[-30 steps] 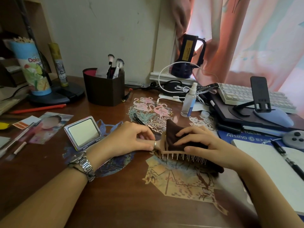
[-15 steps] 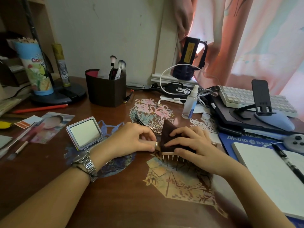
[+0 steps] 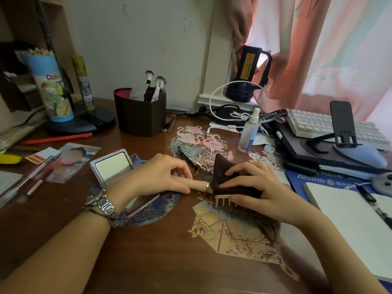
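A wooden hairbrush (image 3: 199,185) lies across the middle of the desk, bristles pointing toward me. My left hand (image 3: 157,177) grips its pale handle, fingers curled round it. A dark brown cloth (image 3: 222,172) covers the back of the brush head. My right hand (image 3: 254,183) presses that cloth onto the head, thumb and fingers wrapped over the edges. Most of the brush head is hidden under cloth and hand; only a few bristles (image 3: 222,201) show.
An open compact mirror (image 3: 112,168) lies just behind my left wrist. A black hair clip (image 3: 186,155) and a spray bottle (image 3: 249,132) sit beyond the brush. A brown brush holder (image 3: 140,115) stands at the back. A white notebook (image 3: 347,217), keyboard (image 3: 318,126) and phone stand (image 3: 343,126) fill the right.
My right hand has slid the cloth leftward along the brush head toward the handle. The left hand keeps its grip on the handle. The view has drifted slightly.
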A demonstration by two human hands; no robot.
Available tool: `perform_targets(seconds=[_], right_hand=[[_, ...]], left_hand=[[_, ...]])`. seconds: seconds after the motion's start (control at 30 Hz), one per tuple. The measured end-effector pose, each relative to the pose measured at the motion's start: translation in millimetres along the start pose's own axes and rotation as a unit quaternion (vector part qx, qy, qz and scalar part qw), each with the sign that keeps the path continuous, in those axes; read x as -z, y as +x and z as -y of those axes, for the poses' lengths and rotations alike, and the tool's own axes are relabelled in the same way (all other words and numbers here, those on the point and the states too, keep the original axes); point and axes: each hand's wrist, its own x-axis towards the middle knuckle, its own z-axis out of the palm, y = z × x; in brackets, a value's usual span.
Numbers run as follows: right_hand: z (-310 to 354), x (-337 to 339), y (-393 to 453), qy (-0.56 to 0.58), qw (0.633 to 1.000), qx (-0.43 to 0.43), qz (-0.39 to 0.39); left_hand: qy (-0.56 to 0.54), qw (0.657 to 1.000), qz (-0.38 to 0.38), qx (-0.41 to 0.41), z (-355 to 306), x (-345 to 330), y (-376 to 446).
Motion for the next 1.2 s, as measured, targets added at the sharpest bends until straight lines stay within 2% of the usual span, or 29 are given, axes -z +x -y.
perform_targets(seconds=[0.3, 0.53, 0.77, 0.97, 1.2], right_hand=[[-16, 18, -15, 0.066, 0.997, -0.033, -0.012], [-24, 24, -22, 0.059, 0.997, -0.048, -0.016], [-26, 23, -22, 0.064, 0.997, -0.046, -0.026], [-25, 21, -21, 0.065, 0.996, -0.043, -0.034], [-24, 19, -17, 0.058, 0.997, -0.027, -0.042]], left_hand=[[0.000, 0.997, -0.034, -0.064, -12, -21, 7], [0.030, 0.993, -0.072, -0.087, -21, -41, 12], [0.011, 0.999, 0.029, -0.040, -19, -18, 8], [0.000, 0.999, 0.002, 0.038, -2, 15, -7], [-0.014, 0.999, -0.013, 0.027, -5, 8, -6]])
